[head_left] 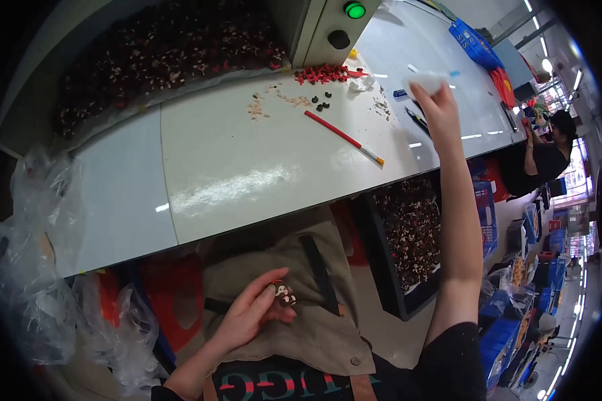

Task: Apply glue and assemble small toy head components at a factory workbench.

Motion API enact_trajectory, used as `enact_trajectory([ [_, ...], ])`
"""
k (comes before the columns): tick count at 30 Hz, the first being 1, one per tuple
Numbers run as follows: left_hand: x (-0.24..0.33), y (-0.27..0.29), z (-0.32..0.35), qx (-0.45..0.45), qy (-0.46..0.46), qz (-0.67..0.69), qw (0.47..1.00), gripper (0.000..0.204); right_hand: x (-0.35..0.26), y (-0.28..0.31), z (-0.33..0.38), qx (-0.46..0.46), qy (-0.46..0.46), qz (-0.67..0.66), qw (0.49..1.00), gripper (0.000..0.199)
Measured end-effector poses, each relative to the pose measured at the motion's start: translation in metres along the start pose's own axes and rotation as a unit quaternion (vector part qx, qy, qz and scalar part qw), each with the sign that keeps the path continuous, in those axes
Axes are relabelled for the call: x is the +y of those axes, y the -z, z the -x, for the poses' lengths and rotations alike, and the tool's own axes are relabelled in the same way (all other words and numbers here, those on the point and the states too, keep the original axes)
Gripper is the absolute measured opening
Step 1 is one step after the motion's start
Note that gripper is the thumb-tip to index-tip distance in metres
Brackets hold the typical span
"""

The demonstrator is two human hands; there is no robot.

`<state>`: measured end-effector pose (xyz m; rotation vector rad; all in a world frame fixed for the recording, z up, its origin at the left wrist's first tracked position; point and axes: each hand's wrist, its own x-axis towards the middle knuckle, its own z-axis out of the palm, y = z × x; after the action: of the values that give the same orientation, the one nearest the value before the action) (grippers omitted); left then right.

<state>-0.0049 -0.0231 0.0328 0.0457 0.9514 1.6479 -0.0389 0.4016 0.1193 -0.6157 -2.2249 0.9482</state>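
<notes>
My left hand (pixel 251 311) rests in my lap over a tan apron (pixel 314 334) and pinches a small dark brown and white figure piece (pixel 284 294) between thumb and fingers. My right hand (pixel 437 100) is stretched far out over the white table (pixel 247 167) and grips a small white translucent object (pixel 427 83); what it is I cannot tell. Near that hand lie a blue-capped item (pixel 400 94) and dark tools (pixel 418 120).
A red pencil (pixel 344 137) lies mid-table, with red bits (pixel 322 73), black bits (pixel 321 102) and beige bits (pixel 257 107) behind it. A tray of dark pieces (pixel 160 53) sits far left, a bin of them (pixel 411 234) below. A machine with a green button (pixel 355 10) stands behind. Another person (pixel 548 154) works far right. Clear bags (pixel 33 267) hang left.
</notes>
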Motion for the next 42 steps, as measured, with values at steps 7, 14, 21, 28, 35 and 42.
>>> enact_trajectory([
  [7, 0.006, -0.019, 0.002, 0.118, -0.115, -0.141, 0.976, 0.035, 0.111, -0.026, -0.085, -0.046, 0.015, 0.273, 0.961, 0.052],
  [14, 0.002, 0.013, -0.011, 0.085, -0.143, -0.216, 0.962, 0.034, -0.033, -0.023, 0.120, -0.025, 0.063, 0.002, 0.998, 0.027],
  [21, -0.007, 0.012, -0.026, 0.033, -0.157, -0.293, 0.943, 0.031, -0.051, -0.066, 0.280, -0.349, -0.148, -0.273, 0.884, 0.030],
  [28, -0.021, 0.008, -0.020, 0.071, -0.230, -0.351, 0.905, 0.027, -0.047, -0.073, 0.296, -0.343, -0.150, -0.347, 0.860, 0.033],
  [35, -0.010, 0.001, -0.010, 0.068, -0.113, -0.332, 0.934, 0.031, -0.050, -0.078, 0.300, -0.378, -0.127, -0.344, 0.850, 0.032],
  [42, -0.019, 0.003, -0.015, 0.056, -0.112, -0.355, 0.926, 0.038, -0.056, -0.079, 0.302, -0.364, -0.083, -0.257, 0.891, 0.027],
])
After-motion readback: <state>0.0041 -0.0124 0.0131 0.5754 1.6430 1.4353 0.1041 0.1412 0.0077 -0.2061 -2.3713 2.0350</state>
